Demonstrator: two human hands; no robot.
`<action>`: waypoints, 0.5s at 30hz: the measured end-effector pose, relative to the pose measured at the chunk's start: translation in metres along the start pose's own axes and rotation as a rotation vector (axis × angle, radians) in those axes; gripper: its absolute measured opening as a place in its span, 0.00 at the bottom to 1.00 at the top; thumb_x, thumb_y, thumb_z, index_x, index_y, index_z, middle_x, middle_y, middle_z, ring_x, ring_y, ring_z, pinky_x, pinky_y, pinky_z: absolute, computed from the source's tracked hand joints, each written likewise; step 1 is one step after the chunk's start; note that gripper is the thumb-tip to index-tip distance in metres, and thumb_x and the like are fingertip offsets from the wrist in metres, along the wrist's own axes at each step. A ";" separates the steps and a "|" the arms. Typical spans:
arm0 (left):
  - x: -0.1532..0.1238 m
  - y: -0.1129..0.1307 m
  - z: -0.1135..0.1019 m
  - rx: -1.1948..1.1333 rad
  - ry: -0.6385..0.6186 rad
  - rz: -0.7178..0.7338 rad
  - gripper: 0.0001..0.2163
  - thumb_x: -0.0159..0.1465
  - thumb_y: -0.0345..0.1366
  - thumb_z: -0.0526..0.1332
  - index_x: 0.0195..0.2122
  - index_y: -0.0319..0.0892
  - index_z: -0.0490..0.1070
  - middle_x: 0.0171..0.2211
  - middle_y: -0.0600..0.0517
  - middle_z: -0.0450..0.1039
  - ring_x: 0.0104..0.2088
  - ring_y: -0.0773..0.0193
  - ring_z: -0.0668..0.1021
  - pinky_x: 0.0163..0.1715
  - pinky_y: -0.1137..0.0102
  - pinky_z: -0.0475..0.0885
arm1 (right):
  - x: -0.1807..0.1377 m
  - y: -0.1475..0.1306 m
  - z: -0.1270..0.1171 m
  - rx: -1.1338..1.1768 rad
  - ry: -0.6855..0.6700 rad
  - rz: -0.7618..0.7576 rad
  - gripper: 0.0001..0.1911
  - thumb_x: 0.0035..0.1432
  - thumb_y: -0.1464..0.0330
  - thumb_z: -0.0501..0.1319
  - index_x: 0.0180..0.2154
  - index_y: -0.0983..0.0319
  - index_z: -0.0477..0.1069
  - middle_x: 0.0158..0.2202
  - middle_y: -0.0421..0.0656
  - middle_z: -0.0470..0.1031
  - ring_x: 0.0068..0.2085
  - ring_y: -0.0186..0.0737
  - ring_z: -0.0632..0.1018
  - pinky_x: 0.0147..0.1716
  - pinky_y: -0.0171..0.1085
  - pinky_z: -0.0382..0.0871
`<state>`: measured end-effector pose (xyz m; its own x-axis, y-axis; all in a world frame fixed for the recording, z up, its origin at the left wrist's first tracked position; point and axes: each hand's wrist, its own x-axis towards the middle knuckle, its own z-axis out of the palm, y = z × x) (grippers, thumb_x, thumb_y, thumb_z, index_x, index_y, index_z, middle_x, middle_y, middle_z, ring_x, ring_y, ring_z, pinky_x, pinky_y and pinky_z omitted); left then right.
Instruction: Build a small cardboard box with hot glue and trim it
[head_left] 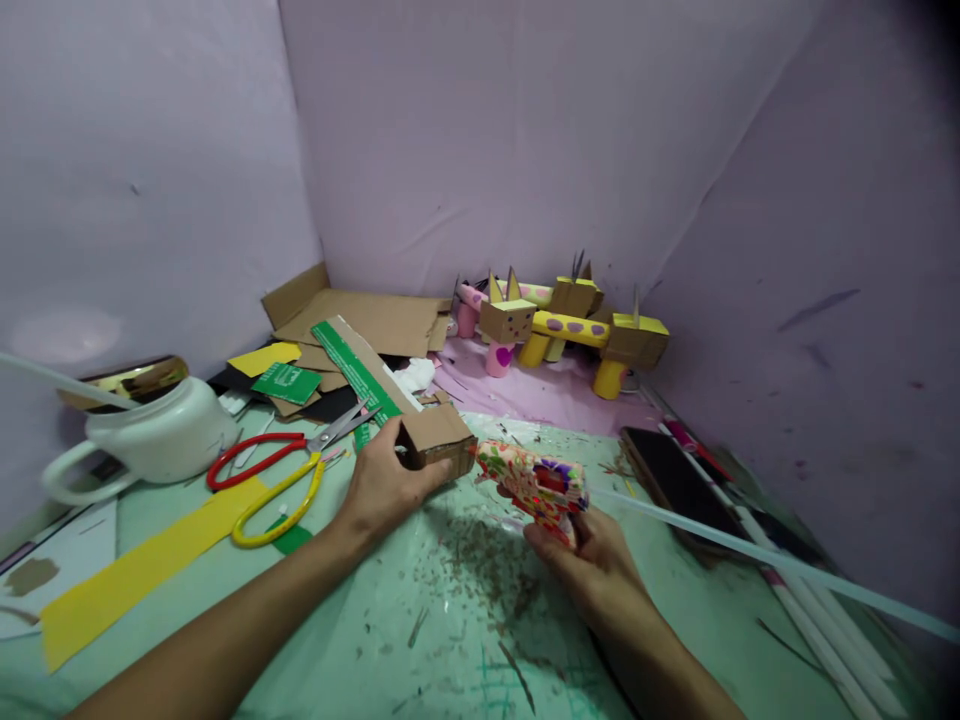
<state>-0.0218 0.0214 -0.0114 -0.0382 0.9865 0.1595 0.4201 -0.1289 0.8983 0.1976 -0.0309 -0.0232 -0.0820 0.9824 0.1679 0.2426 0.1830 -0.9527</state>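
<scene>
Green scuffed mat [420, 640] lies nearest. Over it the right hand [592, 570] clamps a floral glue gun [536, 483], its nozzle at the cardboard block [439, 440] pinched in the left hand [386, 485] mid-table. That close, hot glue could burn those fingers. Further left lie scissors [289, 470], with cardboard animals [570, 325] far back.

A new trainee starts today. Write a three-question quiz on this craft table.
1. True or false: the left hand holds the scissors.
2. Which does the right hand grip? A phone, B glue gun, C jug.
3. Fill in: the gun's nozzle points at a block made of ___.
Key: 1 false; 2 B; 3 cardboard.
</scene>
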 end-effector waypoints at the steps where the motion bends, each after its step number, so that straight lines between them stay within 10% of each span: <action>1: 0.000 0.000 0.000 0.001 -0.004 -0.004 0.23 0.50 0.41 0.67 0.46 0.39 0.68 0.43 0.43 0.77 0.42 0.52 0.79 0.41 0.59 0.74 | 0.001 0.001 0.000 -0.002 -0.006 0.002 0.19 0.52 0.61 0.63 0.45 0.63 0.76 0.46 0.51 0.81 0.49 0.56 0.78 0.50 0.49 0.69; 15: -0.006 0.013 0.003 0.116 0.005 -0.070 0.18 0.48 0.47 0.66 0.37 0.41 0.73 0.31 0.48 0.77 0.32 0.55 0.78 0.30 0.65 0.71 | 0.002 0.000 0.006 -0.087 0.080 0.070 0.16 0.49 0.59 0.61 0.36 0.64 0.76 0.36 0.50 0.82 0.41 0.55 0.80 0.41 0.46 0.72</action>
<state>-0.0135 0.0136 -0.0020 -0.0753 0.9921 0.1006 0.5185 -0.0472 0.8538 0.1912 -0.0294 -0.0243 0.0149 0.9921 0.1244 0.3279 0.1127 -0.9380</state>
